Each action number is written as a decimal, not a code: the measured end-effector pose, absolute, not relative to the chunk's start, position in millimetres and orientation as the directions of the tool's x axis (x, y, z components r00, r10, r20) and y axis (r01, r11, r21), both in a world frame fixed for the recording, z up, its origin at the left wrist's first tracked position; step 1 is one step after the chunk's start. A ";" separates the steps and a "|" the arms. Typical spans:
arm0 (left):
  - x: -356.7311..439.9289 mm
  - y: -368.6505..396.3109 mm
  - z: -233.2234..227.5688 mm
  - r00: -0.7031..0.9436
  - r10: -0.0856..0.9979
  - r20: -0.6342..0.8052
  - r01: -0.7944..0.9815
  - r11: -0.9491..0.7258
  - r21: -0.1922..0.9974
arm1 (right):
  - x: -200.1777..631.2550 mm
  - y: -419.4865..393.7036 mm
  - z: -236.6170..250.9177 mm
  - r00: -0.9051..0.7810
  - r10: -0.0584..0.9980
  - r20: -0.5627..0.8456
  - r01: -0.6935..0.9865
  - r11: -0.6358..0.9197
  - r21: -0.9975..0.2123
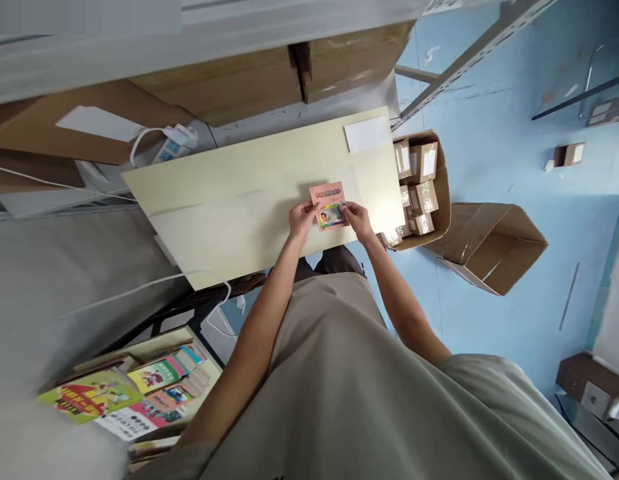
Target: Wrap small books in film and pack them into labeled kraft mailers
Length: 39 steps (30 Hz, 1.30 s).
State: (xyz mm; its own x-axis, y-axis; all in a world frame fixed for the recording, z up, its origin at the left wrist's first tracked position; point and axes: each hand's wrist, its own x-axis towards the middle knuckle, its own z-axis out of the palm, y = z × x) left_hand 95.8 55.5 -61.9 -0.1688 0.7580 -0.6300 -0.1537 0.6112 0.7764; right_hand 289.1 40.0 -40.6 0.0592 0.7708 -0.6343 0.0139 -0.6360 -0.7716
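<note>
A small pink booklet (331, 193) with a colourful picture on its cover is held up over the pale table (229, 193). My left hand (303, 219) pinches its left edge between thumb and fingers. On the opposite edge, my right hand (356, 218) grips it the same way. The cover faces me, slightly tilted. Beyond the booklet, a white sheet of paper (366, 135) lies near the table's far right corner.
Right of the table stands an open carton (442, 200) holding several small taped boxes. Another open carton (494, 247) is on the blue floor. Large cardboard boxes (229, 80) line the shelf behind. Colourful books (159, 373) are stacked lower left. A power strip (174, 143) with cables sits behind the table.
</note>
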 end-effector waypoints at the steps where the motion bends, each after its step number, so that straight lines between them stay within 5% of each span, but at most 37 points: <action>1: 106.7 53.9 -68.7 -0.224 0.739 -0.635 -0.117 0.627 0.770 | 294.5 42.7 -46.9 0.077 0.772 -0.631 0.063 -0.635 -0.770; 8: 120.2 50.0 -100.7 -0.383 0.713 -0.588 0.121 0.670 0.733 | 315.7 53.4 -59.8 0.081 0.819 -0.568 0.447 -0.539 -0.714; 14: 125.9 47.0 -103.6 -0.439 0.722 -0.535 0.193 0.657 0.728 | 347.1 49.0 -40.3 0.292 0.823 -0.487 0.674 -0.539 -0.506; 19: 127.1 48.6 -105.9 -0.451 0.721 -0.526 0.186 0.652 0.735 | 357.6 51.1 -33.1 0.264 0.778 -0.570 0.715 -0.554 -0.426; 30: 134.9 46.4 -106.5 -0.521 0.717 -0.463 0.088 0.584 0.807 | 323.6 44.8 -10.4 -0.065 0.903 -0.424 0.714 -0.254 -0.652; 39: 144.2 37.7 -96.0 -0.585 0.679 -0.444 0.073 0.589 0.805 | 269.9 54.9 -36.0 -0.183 0.822 -0.539 0.790 -0.203 -0.578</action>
State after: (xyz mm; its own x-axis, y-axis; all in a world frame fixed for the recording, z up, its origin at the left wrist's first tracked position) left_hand 144.2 37.7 -96.0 -0.5846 0.6790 -0.4441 0.0731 0.5892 0.8047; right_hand 269.9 54.9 -36.0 -0.1834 0.8223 -0.5387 0.7902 -0.2027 -0.5783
